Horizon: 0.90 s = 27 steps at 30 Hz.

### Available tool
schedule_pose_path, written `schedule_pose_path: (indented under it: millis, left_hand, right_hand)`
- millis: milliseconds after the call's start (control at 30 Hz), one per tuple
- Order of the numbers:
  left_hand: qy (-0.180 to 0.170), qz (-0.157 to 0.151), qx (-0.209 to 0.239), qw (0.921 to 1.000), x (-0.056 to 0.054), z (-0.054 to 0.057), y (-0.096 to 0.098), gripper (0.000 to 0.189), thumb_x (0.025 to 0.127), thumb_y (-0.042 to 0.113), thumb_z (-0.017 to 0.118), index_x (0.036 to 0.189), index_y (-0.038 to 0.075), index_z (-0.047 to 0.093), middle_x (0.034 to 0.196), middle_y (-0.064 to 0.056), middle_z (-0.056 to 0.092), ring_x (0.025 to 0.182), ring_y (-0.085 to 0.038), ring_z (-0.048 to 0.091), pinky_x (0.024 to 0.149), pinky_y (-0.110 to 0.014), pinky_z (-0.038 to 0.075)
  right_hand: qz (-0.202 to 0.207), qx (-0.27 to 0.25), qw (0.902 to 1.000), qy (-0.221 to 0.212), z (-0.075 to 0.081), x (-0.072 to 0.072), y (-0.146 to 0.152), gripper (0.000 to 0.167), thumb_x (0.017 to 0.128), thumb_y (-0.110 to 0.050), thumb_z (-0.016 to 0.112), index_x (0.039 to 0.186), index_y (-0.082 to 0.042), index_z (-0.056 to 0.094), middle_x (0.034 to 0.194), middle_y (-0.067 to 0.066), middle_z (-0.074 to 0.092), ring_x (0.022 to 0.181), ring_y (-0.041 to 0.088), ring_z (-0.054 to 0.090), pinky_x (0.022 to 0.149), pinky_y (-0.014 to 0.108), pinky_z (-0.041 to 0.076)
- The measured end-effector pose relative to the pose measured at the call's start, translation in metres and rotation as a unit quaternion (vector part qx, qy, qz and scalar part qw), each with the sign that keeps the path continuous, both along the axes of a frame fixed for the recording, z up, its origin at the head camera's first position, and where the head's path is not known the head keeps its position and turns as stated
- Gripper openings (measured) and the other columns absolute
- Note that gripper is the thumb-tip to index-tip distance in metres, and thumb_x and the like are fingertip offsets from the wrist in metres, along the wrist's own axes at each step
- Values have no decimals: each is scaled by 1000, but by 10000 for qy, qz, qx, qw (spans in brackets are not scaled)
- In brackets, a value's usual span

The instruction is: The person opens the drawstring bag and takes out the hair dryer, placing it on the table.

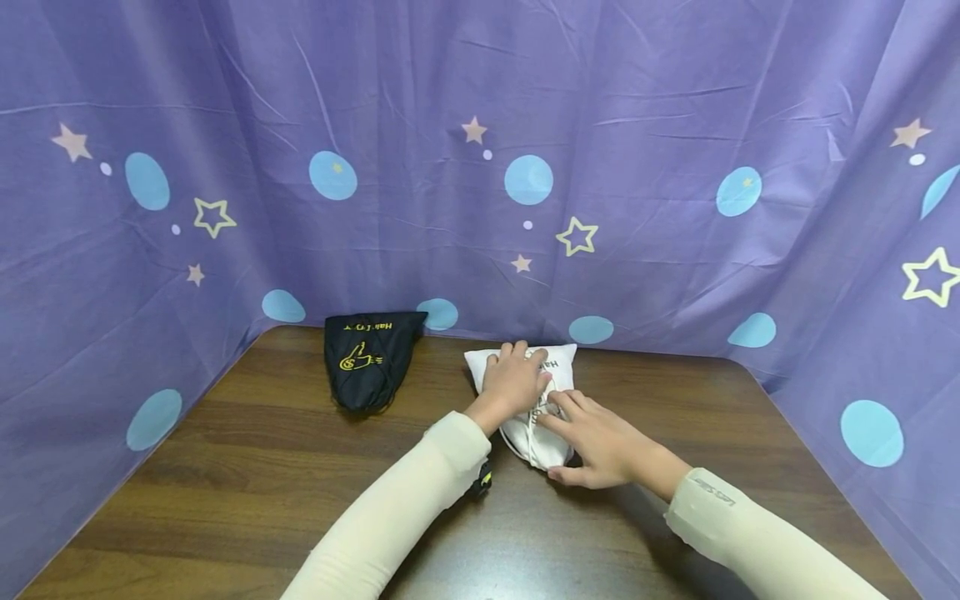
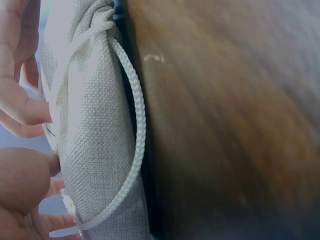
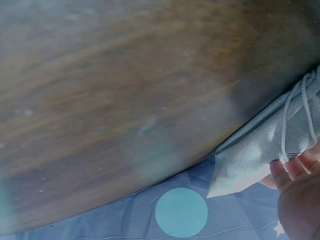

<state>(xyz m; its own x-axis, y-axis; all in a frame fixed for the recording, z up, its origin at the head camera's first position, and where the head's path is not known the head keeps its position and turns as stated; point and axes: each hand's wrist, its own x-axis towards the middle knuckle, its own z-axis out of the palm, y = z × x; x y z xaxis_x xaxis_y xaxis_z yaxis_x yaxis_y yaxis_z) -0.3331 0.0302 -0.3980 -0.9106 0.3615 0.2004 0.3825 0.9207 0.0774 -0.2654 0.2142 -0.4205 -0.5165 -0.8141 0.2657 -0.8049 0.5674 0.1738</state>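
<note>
A white woven drawstring pouch (image 1: pixel 546 450) with dark lettering lies on the table, looking filled out. My left hand (image 1: pixel 512 382) rests over its far part with the fingers spread and slightly bent. At the pouch's near right side is my right hand (image 1: pixel 600 442), its fingers reaching over the cloth and the thumb by the bottom edge. The left wrist view shows the pouch's gathered neck and a looped white cord (image 2: pixel 139 115). In the right wrist view, fingertips touch the pouch (image 3: pixel 250 160) near the cord. What the pouch contains is hidden.
A black drawstring pouch (image 1: pixel 367 354) with yellow print lies at the back left of the brown wooden table (image 1: pixel 247 450). Purple curtains (image 1: pixel 420 100) with stars and blue dots surround the table's back and sides. A small black-and-yellow thing (image 1: pixel 484 477) shows beside the left sleeve.
</note>
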Motion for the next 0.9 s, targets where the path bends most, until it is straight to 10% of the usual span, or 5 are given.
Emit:
schedule_pose_path:
  millis: [900]
  left_hand:
    - [185, 45, -104, 9998, 10, -4, 39, 49, 105, 53, 46, 149, 31, 50, 142, -4, 52, 130, -26, 46, 100, -47, 42]
  right_hand:
    - [-6, -210, 9997, 160, -4, 12, 36, 75, 83, -59, 70, 141, -15, 56, 137, 14, 50, 123, 30, 49, 103, 48, 46]
